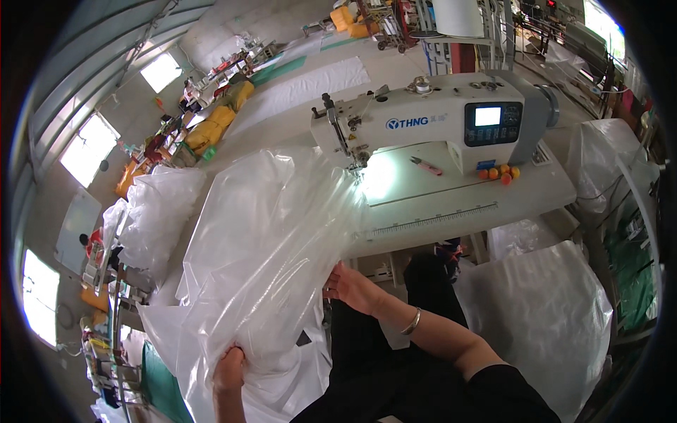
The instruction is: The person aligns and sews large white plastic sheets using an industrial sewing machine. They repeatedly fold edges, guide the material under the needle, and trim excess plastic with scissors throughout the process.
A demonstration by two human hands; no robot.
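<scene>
A large translucent plastic sheet [247,233] drapes over the left end of the sewing table and down across my lap. Its gathered far edge reaches under the needle area of a white industrial sewing machine [423,113], where a lamp glows. My left hand [229,366] is closed on a bunched fold low on the sheet, its fingers partly hidden by the plastic. Further right and nearer the table edge, my right hand [349,287], with a bangle on the wrist, pinches the sheet's right border. Part of its fingertips is covered.
Pink-handled thread snips [427,166] and several small orange and yellow balls [504,173] lie on the machine table [451,211], which has a ruler along its front. More plastic sheeting [543,317] hangs at my right. Another plastic heap [159,218] stands at the left.
</scene>
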